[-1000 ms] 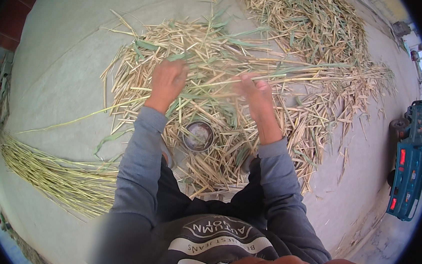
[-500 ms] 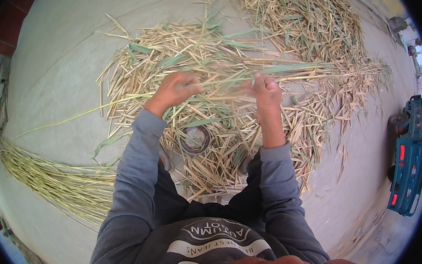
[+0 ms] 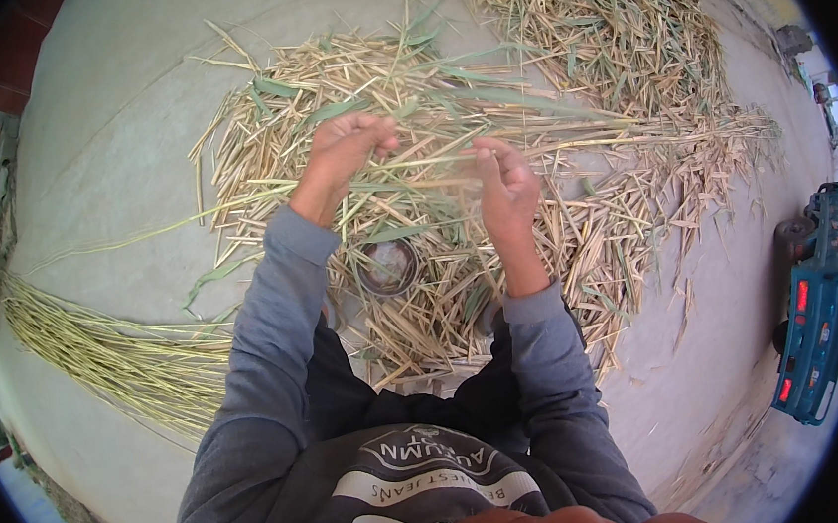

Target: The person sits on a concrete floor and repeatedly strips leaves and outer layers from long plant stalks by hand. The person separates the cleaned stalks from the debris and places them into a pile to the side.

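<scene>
My left hand (image 3: 347, 156) is raised over a pile of cut reed stalks and leaves. Its fingers are curled together; what they hold, if anything, is too blurred to make out. A loose green leaf (image 3: 407, 108) shows just beyond its fingertips. To the right, my right hand (image 3: 510, 192) has thumb and forefinger closed at the end of a thin yellow-green stalk (image 3: 420, 163). This stalk passes below my left hand and trails off toward the far left. Under my hands, between my feet, a round metal bowl (image 3: 389, 267) sits among the cut pieces.
A bundle of long green stalks (image 3: 118, 357) lies at left on the concrete floor (image 3: 128, 127). Dry cut stalks and leaves (image 3: 609, 36) form another heap at the far right. A blue-green vehicle (image 3: 810, 312) stands at the right edge.
My left hand has lifted away from the stalk, moving slightly farther from me. My right hand has shifted left and a little nearer to me. A long leaf beside the right hand has moved.
</scene>
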